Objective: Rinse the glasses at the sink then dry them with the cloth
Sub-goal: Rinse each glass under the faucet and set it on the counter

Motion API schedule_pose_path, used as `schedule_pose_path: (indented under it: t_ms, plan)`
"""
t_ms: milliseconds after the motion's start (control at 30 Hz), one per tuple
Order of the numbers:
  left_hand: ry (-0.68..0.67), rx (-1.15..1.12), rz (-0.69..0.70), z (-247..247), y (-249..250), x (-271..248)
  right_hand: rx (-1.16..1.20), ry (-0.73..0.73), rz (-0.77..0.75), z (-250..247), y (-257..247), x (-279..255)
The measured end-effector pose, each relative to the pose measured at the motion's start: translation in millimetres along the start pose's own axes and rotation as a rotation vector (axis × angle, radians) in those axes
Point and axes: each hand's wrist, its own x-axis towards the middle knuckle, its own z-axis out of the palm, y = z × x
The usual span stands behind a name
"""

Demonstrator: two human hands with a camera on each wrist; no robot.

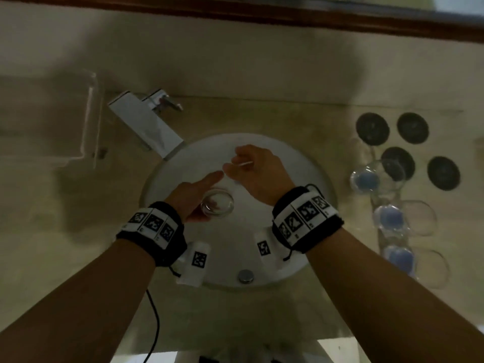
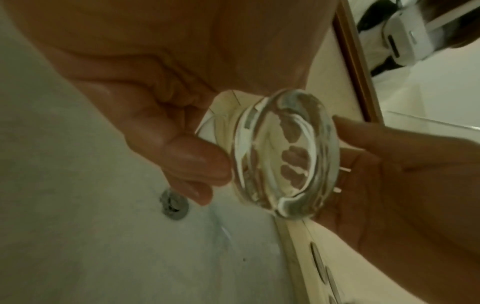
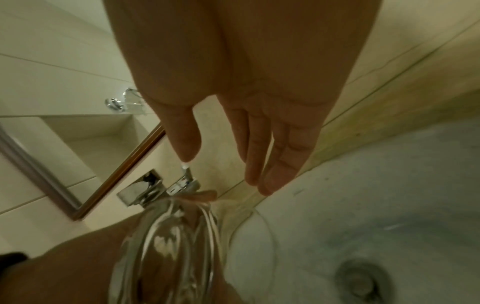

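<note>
A clear tumbler (image 1: 217,205) is tilted over the white round sink (image 1: 301,166), base toward me. My left hand (image 1: 204,195) grips it, thumb (image 2: 192,160) on one side and fingers showing through the glass (image 2: 280,156). My right hand (image 1: 251,169) hovers just beyond the glass's mouth, fingers straight and holding nothing; the right wrist view shows that hand (image 3: 223,170) open above the glass (image 3: 168,246). Its palm (image 2: 402,185) stands behind the glass in the left wrist view. I see no cloth and no running water.
A chrome faucet (image 1: 146,121) stands at the sink's back left, and the drain (image 1: 245,275) lies near me. On the counter to the right are three more glasses (image 1: 390,218) and several black coasters (image 1: 372,128). A clear tray (image 1: 52,119) sits far left.
</note>
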Motion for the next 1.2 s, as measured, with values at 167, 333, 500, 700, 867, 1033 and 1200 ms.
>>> schedule_pose_path:
  t_ms: [167,333,500,700,867,1033,1200]
  plan:
    - [-0.095,0.182,0.139,53.8,17.7,-14.4,-0.015,0.111,0.069,-37.7,33.3,-42.5]
    - [-0.265,0.423,0.448,119.0,15.0,-36.4,0.028,0.366,0.108,-84.9,71.3,-88.6]
    - [-0.348,0.502,0.665,179.8,2.8,-51.1,-0.079,0.568,0.148,-138.9,116.5,-121.4]
    - [-0.306,0.608,0.817,234.2,-4.1,-57.9,-0.168,0.555,0.176,-176.9,160.4,-113.2]
    - [-0.294,0.595,0.809,254.5,-14.4,-54.4,-0.242,0.406,0.168,-189.4,168.4,-84.9]
    - [-0.245,0.622,0.878,271.4,-22.3,-51.8,-0.340,0.291,0.176,-197.7,167.3,-69.8]
    - [-0.218,0.662,0.867,278.7,-20.1,-50.2,-0.421,0.248,0.204,-199.9,173.2,-57.7]
